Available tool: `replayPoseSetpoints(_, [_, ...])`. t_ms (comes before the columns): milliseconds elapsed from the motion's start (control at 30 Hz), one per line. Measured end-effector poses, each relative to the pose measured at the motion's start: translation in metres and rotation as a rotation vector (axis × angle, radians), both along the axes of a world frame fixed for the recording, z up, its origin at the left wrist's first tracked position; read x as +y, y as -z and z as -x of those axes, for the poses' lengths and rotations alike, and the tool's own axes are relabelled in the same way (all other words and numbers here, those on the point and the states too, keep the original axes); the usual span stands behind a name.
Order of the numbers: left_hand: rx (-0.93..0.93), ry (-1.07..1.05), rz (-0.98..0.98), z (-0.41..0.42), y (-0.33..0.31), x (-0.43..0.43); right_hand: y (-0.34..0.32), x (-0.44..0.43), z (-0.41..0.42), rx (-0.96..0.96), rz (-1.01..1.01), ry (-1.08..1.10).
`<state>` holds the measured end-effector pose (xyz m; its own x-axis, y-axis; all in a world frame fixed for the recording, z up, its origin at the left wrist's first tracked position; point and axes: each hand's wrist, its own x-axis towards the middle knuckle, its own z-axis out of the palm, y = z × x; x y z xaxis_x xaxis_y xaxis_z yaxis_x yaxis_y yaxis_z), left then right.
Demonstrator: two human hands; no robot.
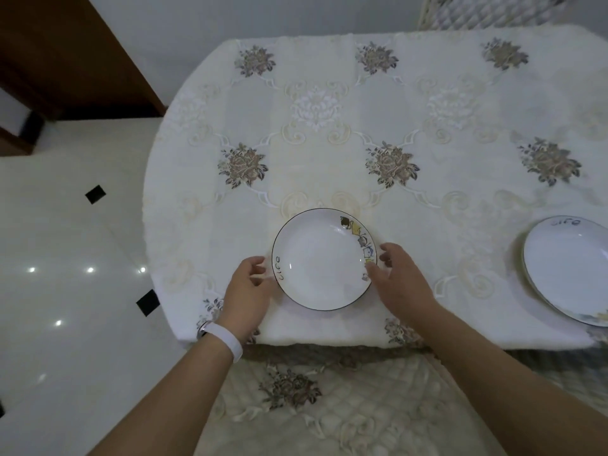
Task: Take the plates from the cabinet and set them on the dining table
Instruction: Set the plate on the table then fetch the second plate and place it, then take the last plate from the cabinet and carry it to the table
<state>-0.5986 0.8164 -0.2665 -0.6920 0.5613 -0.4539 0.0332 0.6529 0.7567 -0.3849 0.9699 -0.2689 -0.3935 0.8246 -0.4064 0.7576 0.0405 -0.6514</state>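
Both hands flank the plate (320, 260) near the dining table's (427, 133) near edge: left hand (248, 284) loosely curled just beside its left rim, right hand (399, 278) spread, fingertips touching the patterned right rim. Neither grips; this looks like squaring a place setting before the chair (329, 406). More plates (569, 268) sit stacked toward the near right corner.

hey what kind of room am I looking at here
Most likely a home dining area: a table under an embroidered floral tablecloth, white plates set out on it, and a quilted chair cushion tucked at the near edge.
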Motion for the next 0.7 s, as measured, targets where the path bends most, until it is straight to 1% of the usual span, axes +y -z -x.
replayPoseSetpoints(100, [0.031, -0.001, -0.024, -0.003, -0.021, -0.019, -0.021, 0.0, -0.004, -0.018, -0.185, -0.209])
replayPoseSetpoints(167, [0.115, 0.035, -0.019, -0.009, -0.038, -0.035, -0.037, 0.0, 0.001, -0.007, -0.279, -0.352])
replayPoseSetpoints(267, [0.283, 0.118, -0.004, -0.019, -0.064, -0.063, -0.061, -0.009, 0.017, 0.01, -0.422, -0.57])
replayPoseSetpoints(400, [0.572, 0.188, 0.064, -0.027, -0.09, -0.108, -0.089, -0.039, 0.048, 0.081, -0.553, -0.807])
replayPoseSetpoints(500, [0.751, 0.141, 0.164, -0.033, -0.103, -0.146, -0.102, -0.068, 0.072, 0.114, -0.608, -0.982])
replayPoseSetpoints(633, [0.849, 0.017, 0.294, -0.047, -0.116, -0.207, -0.109, -0.113, 0.101, 0.172, -0.644, -1.196])
replayPoseSetpoints(700, [0.864, -0.04, 0.353, -0.053, -0.121, -0.239, -0.114, -0.139, 0.115, 0.199, -0.665, -1.282])
